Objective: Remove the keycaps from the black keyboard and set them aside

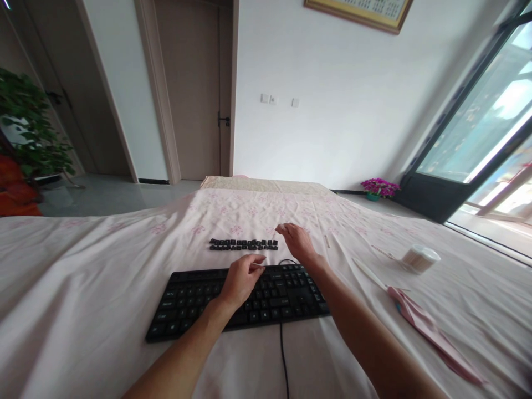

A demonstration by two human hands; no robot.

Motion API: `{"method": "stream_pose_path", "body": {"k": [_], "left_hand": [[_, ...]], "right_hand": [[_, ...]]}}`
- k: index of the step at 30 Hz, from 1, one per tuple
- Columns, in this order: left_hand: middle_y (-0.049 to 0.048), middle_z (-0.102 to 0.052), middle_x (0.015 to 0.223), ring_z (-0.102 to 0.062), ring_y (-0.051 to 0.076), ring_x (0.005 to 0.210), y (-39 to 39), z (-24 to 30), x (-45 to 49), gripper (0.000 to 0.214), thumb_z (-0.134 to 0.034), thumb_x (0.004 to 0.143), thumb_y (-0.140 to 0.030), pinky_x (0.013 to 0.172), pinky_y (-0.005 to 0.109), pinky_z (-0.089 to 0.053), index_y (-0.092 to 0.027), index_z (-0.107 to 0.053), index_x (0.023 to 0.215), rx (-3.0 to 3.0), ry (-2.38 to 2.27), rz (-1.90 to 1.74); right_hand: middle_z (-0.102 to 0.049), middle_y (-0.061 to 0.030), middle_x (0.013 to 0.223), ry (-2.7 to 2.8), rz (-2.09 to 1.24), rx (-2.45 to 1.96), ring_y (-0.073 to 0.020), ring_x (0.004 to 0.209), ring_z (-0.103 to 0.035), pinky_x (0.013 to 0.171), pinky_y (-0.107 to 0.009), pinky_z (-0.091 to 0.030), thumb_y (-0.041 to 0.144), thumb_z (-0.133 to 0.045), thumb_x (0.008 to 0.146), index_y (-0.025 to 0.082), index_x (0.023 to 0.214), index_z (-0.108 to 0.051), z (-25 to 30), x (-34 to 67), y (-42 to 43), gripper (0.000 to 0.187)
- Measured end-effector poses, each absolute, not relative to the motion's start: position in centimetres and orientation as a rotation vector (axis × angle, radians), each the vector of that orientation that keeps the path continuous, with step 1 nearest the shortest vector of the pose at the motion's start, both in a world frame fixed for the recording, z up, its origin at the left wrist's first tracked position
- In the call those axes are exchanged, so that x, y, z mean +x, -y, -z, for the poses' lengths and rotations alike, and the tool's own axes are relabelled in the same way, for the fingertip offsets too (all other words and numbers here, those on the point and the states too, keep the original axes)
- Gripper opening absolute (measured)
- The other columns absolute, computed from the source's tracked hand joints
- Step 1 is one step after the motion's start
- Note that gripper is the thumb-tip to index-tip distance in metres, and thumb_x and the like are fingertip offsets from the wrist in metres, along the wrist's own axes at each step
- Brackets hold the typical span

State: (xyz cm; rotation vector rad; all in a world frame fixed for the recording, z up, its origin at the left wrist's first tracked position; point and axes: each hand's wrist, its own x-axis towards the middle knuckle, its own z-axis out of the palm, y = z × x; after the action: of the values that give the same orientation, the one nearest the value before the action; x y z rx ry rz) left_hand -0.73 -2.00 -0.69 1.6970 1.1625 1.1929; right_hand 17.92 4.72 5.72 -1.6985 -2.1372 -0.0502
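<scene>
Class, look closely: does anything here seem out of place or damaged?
Yes: loose black keycaps lie in two rows on the pink cloth, beyond the keyboard; odd, since keycaps normally sit on one.

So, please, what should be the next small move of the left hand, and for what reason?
Perhaps the left hand should lower its fingertips to the far strip of the keyboard. They are near its far edge and seem to pinch something thin and pale, too small to name. The loose keycaps lie in two rows beyond it, out of the way.
</scene>
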Motion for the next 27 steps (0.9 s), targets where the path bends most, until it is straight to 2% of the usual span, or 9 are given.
{"method": "stream_pose_path", "body": {"k": [2, 4, 7, 9, 13, 16, 20, 27], "left_hand": [[0.0063, -0.069, 0.102, -0.067, 0.016, 0.086, 1.9, 0.9, -0.8, 0.026, -0.058, 0.078, -0.016, 0.083, 0.028, -0.052, -0.018, -0.065, 0.104, 1.712, -1.170, -1.195], [0.0055, -0.070, 0.100, -0.067, 0.015, 0.086, 1.9, 1.0, -0.8, 0.026, -0.058, 0.079, -0.017, 0.083, 0.027, -0.052, -0.019, -0.064, 0.105, 1.728, -1.186, -1.189], [0.0048, -0.070, 0.100, -0.067, 0.015, 0.086, 2.0, 1.0, -0.8, 0.026, -0.058, 0.079, -0.018, 0.081, 0.026, -0.052, -0.019, -0.065, 0.104, 1.745, -1.211, -1.185], [0.0045, -0.069, 0.101, -0.066, 0.014, 0.085, 2.0, 0.9, -0.8, 0.026, -0.057, 0.080, -0.018, 0.080, 0.025, -0.052, -0.019, -0.065, 0.104, 1.762, -1.214, -1.185], [0.0039, -0.068, 0.104, -0.066, 0.014, 0.086, 2.2, 0.8, -0.8, 0.026, -0.055, 0.081, -0.017, 0.081, 0.026, -0.052, -0.020, -0.064, 0.105, 1.807, -1.190, -1.197], [0.0041, -0.068, 0.104, -0.066, 0.014, 0.086, 2.2, 0.8, -0.8, 0.026, -0.054, 0.081, -0.016, 0.082, 0.026, -0.052, -0.020, -0.065, 0.105, 1.814, -1.182, -1.210], [0.0040, -0.068, 0.102, -0.065, 0.014, 0.086, 2.2, 0.8, -0.8, 0.025, -0.054, 0.081, -0.017, 0.082, 0.026, -0.052, -0.020, -0.065, 0.103, 1.817, -1.197, -1.211], [0.0034, -0.069, 0.097, -0.065, 0.014, 0.083, 2.4, 0.5, -0.8, 0.023, -0.054, 0.081, -0.017, 0.079, 0.026, -0.052, -0.020, -0.067, 0.099, 1.869, -1.211, -1.193]], "right_hand": [[-0.069, -0.0028, 0.093, 2.284, 0.099, -1.448, -0.0145, 0.090, -0.059, 0.079, -0.023, -0.035, 0.030, -0.034, 0.097, 0.024, 0.100, -0.067, -7.2, 17.6, -3.2, 0.034], [-0.069, -0.0015, 0.087, 2.256, 0.072, -1.407, -0.0145, 0.085, -0.060, 0.074, -0.023, -0.037, 0.030, -0.034, 0.097, 0.024, 0.095, -0.069, -8.1, 17.4, -1.7, 0.035], [-0.068, 0.0000, 0.075, 2.118, -0.191, -1.418, -0.0132, 0.070, -0.061, 0.064, -0.022, -0.040, 0.036, -0.035, 0.095, 0.023, 0.090, -0.070, -8.2, 17.2, -0.1, 0.038], [-0.067, 0.0004, 0.071, 2.039, -0.438, -1.363, -0.0123, 0.061, -0.061, 0.059, -0.022, -0.042, 0.040, -0.042, 0.091, 0.020, 0.090, -0.069, -7.6, 17.2, 0.4, 0.034], [-0.067, -0.0003, 0.073, 1.939, -0.742, -1.247, -0.0120, 0.060, -0.062, 0.056, -0.021, -0.045, 0.036, -0.057, 0.081, 0.017, 0.090, -0.068, -6.3, 17.3, 0.6, 0.024], [-0.067, -0.0006, 0.073, 1.945, -0.761, -1.220, -0.0116, 0.060, -0.062, 0.057, -0.020, -0.045, 0.036, -0.056, 0.082, 0.016, 0.085, -0.068, -6.4, 17.3, 0.7, 0.023], [-0.068, -0.0011, 0.074, 1.942, -0.750, -1.235, -0.0093, 0.053, -0.059, 0.054, -0.019, -0.044, 0.039, -0.041, 0.091, 0.016, 0.079, -0.067, -6.9, 17.3, 1.3, 0.037], [-0.070, -0.0002, 0.079, 1.775, -0.680, -1.393, -0.0086, 0.043, -0.058, 0.041, -0.019, -0.040, 0.039, -0.045, 0.089, 0.019, 0.096, -0.063, -5.7, 16.9, 2.0, 0.028]]}}
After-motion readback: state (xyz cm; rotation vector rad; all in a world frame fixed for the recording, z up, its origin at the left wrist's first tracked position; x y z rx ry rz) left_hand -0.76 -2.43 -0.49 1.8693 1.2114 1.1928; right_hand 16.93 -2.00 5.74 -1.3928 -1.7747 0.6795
